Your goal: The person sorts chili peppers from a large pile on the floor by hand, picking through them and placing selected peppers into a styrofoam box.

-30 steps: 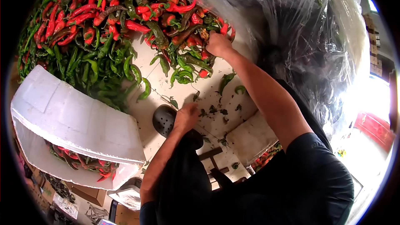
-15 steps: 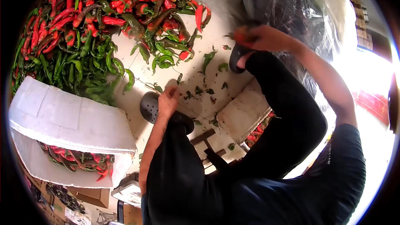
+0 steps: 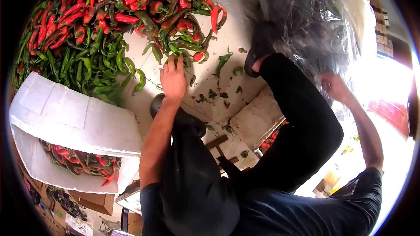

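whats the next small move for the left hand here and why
Probably curl the left hand around the green peppers at its fingertips: its fingers are stretched out right by them, and they lie at the near edge of the pepper pile, over pale floor.

This looks like a produce sorting or packing room, perhaps a storeroom, rather than a home kitchen. A big heap of red and green peppers (image 3: 87,22) lies straight on the pale floor (image 3: 135,46), with leafy scraps (image 3: 212,94) strewn near it. A white foam box (image 3: 74,109) holds more peppers, and a second foam box (image 3: 256,116) has some too. Clear plastic sheeting (image 3: 315,22) rises behind, and a cardboard box (image 3: 94,202) sits at the lower left.
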`<act>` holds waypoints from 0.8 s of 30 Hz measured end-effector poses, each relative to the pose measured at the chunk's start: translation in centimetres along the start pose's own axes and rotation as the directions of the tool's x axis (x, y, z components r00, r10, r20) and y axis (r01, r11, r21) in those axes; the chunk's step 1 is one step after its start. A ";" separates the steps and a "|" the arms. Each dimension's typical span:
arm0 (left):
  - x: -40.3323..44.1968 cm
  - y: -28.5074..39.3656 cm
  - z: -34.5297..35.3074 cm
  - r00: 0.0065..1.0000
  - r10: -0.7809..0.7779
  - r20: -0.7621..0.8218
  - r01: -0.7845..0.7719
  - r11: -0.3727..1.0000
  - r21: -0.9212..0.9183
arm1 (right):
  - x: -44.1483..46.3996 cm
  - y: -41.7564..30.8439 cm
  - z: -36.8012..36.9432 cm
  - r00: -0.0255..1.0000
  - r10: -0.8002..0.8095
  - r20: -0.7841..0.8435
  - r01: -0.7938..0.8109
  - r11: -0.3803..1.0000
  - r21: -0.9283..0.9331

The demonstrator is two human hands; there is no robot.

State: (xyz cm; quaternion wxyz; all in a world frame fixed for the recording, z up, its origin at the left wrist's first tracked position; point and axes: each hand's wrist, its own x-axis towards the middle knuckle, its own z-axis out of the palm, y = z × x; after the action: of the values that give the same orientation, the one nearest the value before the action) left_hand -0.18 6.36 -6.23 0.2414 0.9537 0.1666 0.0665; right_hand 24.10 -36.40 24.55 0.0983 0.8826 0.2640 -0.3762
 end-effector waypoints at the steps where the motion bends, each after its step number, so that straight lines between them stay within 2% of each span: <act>1: 0.2 -0.8 1.0 1.000 -0.011 -0.008 0.011 0.999 0.031 | 2.4 -5.5 -2.0 0.991 0.080 -0.107 -0.068 0.991 0.114; 3: 0.4 -1.3 0.8 1.000 -0.030 -0.010 0.030 0.999 0.033 | 7.9 -10.6 -1.7 0.961 -0.096 -0.259 0.170 0.945 0.280; 4: 0.2 -1.6 1.1 0.999 -0.044 -0.002 0.044 0.999 -0.015 | 11.0 -13.7 -2.0 0.956 -0.249 -0.156 0.270 0.954 0.130; 5: -0.1 -1.9 1.6 0.998 -0.059 0.008 0.059 0.996 -0.066 | 14.3 -15.7 0.0 0.905 -0.382 -0.188 0.397 0.916 0.051; 6: -0.3 -2.3 1.9 0.997 -0.076 0.015 0.077 0.990 -0.115 | 17.4 -17.5 2.2 0.919 -0.388 -0.074 0.392 0.918 0.065; 8: -0.3 -2.7 1.9 0.985 -0.169 0.020 0.169 0.953 -0.250 | 21.9 -21.7 6.1 0.831 -0.540 -0.131 0.541 0.840 -0.030; 10: -0.4 -3.2 1.9 0.964 -0.262 0.047 0.262 0.902 -0.342 | 25.8 -24.0 9.8 0.887 -0.462 -0.011 0.458 0.883 -0.104; 13: -0.4 -4.2 1.8 0.968 -0.252 -0.012 0.226 0.887 -0.402 | 27.5 -26.3 13.8 0.967 -0.233 -0.107 0.240 0.969 0.055; 16: -0.1 -4.6 1.7 0.965 -0.262 0.017 0.247 0.884 -0.396 | 29.2 -26.1 17.3 0.975 -0.048 -0.217 0.155 0.847 0.509; 17: -0.2 -4.5 1.4 0.960 -0.277 0.038 0.270 0.884 -0.381 | 29.5 -25.9 18.1 0.967 -0.010 -0.254 0.155 0.815 0.558; 20: -0.5 -4.5 0.7 0.952 -0.301 -0.054 0.253 0.873 -0.418 | 28.7 -24.7 18.0 0.955 -0.099 -0.279 0.248 0.785 0.568; 21: -0.8 -4.2 0.0 0.939 -0.333 -0.090 0.280 0.888 -0.364 | 27.3 -24.5 16.8 0.938 -0.197 -0.285 0.316 0.824 0.471; 22: -1.3 -3.7 -1.0 0.923 -0.362 -0.131 0.309 0.899 -0.310 | 26.5 -23.7 17.0 0.908 -0.361 -0.213 0.415 0.848 0.330; 23: -2.1 -3.2 -2.0 0.904 -0.389 -0.175 0.340 0.905 -0.256 | 25.6 -22.7 16.9 0.855 -0.506 -0.114 0.519 0.834 0.188; 24: -3.2 -2.9 -2.4 0.929 -0.339 -0.147 0.307 0.930 -0.203 | 25.0 -21.7 16.8 0.780 -0.625 0.009 0.624 0.780 0.053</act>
State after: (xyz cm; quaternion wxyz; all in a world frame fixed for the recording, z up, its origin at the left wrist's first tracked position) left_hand -4.46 8.66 -5.68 0.3166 0.8779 0.3364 0.1258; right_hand 16.54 -14.58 -4.52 -0.0492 0.7424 0.5312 -0.4052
